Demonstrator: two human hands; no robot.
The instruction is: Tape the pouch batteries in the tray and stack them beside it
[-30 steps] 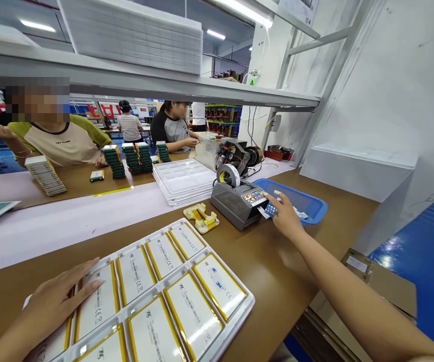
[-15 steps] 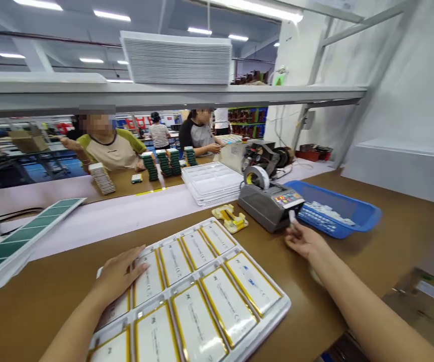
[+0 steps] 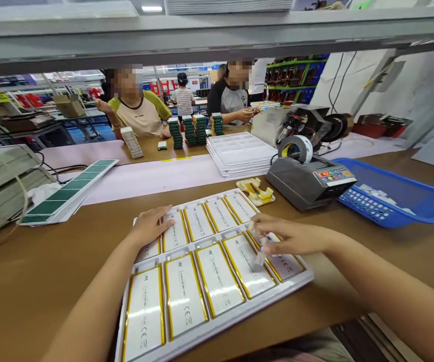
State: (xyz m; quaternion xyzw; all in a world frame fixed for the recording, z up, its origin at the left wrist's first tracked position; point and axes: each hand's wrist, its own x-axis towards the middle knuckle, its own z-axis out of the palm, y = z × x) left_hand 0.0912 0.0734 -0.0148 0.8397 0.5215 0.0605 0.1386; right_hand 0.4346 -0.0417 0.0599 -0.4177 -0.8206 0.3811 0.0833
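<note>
A white tray lies on the brown worktop, its two rows of compartments filled with flat white battery cells edged in yellow. My left hand rests open on the tray's upper left corner, fingers stretched over the cells. Over the right end of the tray is my right hand, its fingers pinched on a short translucent piece of tape. The tape hangs just above a cell in the near row; I cannot tell if it touches. The grey tape dispenser with its tape roll stands beyond this hand.
A blue basket with white scraps stands at the right. A yellow-and-cream fixture lies behind the tray. Farther back are stacked white trays, green-edged stacks and two co-workers. A grey shelf beam crosses overhead.
My right hand has moved left from the dispenser's outlet to above the tray, carrying the tape. My left hand stays on the tray. The view has tilted downward.
</note>
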